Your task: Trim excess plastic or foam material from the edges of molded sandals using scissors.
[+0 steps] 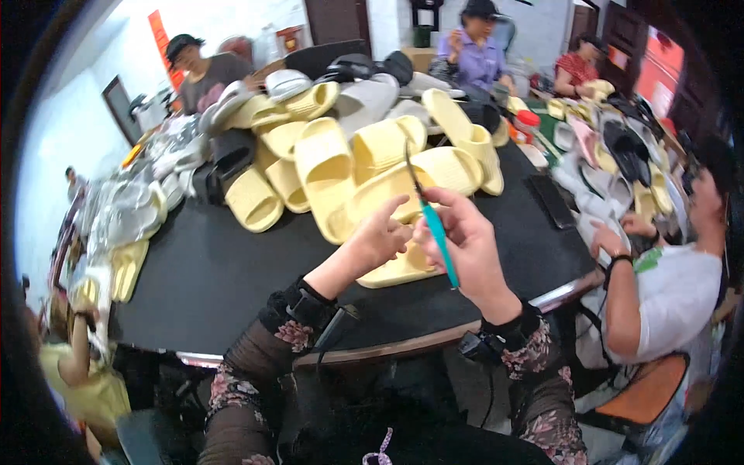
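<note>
Here, teal-handled tool [434, 229] pinched in right hand [465, 248] fingers, w/ left hand [380, 240] touching.

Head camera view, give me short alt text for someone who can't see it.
A right hand holds a teal-handled tool beside the left hand, over a yellow slipper on a black table piled with slippers.

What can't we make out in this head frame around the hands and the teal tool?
- Head view: the tip of the teal-handled tool is too thin and blurred to tell blade from pick.
- The pale yellow slipper under the hands is mostly hidden by the left hand and right hand.
- Whether the left hand's fingertips touch the slipper or the tool: cannot tell.
- The black table has its near edge covered by the forearms.
</note>
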{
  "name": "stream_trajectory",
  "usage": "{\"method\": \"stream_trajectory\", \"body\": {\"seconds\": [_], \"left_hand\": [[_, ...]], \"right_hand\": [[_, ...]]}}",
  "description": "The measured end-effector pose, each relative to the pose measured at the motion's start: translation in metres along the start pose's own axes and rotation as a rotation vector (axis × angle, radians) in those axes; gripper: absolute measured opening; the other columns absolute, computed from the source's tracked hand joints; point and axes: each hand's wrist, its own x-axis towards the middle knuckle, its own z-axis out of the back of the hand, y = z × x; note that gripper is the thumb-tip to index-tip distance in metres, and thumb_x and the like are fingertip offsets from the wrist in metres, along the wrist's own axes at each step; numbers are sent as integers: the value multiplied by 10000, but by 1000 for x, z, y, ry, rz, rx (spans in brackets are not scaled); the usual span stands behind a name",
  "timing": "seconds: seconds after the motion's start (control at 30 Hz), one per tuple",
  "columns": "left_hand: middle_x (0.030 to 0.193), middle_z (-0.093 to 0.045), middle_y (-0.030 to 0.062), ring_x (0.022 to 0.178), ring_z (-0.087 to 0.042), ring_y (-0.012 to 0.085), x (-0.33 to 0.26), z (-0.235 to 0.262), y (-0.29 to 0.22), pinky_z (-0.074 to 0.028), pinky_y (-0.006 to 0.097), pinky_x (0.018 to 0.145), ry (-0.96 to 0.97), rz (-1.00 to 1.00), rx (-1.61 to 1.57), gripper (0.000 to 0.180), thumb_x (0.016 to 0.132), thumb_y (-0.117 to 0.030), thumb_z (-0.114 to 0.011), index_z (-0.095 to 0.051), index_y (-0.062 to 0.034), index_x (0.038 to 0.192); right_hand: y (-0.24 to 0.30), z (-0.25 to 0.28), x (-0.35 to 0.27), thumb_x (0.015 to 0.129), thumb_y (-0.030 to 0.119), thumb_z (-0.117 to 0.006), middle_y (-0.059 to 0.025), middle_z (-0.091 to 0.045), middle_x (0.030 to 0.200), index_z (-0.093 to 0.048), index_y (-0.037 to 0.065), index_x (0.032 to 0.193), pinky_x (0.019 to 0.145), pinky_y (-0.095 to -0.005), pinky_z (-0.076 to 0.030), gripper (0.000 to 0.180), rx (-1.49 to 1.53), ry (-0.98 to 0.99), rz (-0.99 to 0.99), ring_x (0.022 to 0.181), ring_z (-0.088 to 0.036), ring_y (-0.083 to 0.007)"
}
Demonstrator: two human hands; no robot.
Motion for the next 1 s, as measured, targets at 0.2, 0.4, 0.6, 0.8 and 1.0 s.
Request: {"method": "stream_trajectory", "body": {"seconds": [0.2, 0.4, 0.6, 0.8, 1.0], "left_hand": [[850, -632, 100, 674, -588, 123, -34, 61, 7, -497, 243, 585, -240, 106, -25, 398, 840, -86, -526, -452, 22, 1216], [926, -633, 122, 696, -602, 141, -65, 119, 36, -499, 251, 587, -396, 154, 122, 378, 859, -148, -528, -475, 25, 1190], [735, -613, 78, 635, -575, 121, -100, 177, 62, -474, 252, 564, -607, 209, 253, 352, 820, -142, -535, -534, 32, 1126], [830, -659, 172, 762, -643, 253, -124, 234, 73, -492, 325, 698, -718, 196, 485, 355, 786, -153, -560, -561, 56, 1073], [935, -648, 181, 867, -628, 267, -114, 263, 85, -484, 340, 767, -800, 203, 668, 355, 783, -142, -566, -552, 43, 1086]], "right_hand": [[-8, -33, 14, 806, 6, -633, -20, -564, 797, -439, -8, 1197, 548, -169, -404, 437, 44, 96, -68, 648, -507, -27], [-32, -61, 23, 805, 41, -620, -27, -571, 853, -435, 24, 1221, 517, -149, -401, 456, 23, 229, -126, 632, -507, -30], [-52, -96, 29, 812, 62, -645, -9, -567, 831, -450, 9, 1197, 585, -164, -419, 435, -21, 351, -143, 679, -506, -26], [-73, -109, 31, 804, 56, -659, 2, -547, 787, -454, 0, 1184, 545, -169, -404, 435, 38, 415, -211, 621, -492, -25], [-96, -108, 24, 820, 56, -627, -9, -550, 812, -439, 14, 1207, 557, -174, -427, 432, 3, 457, -260, 666, -516, -35]]}}
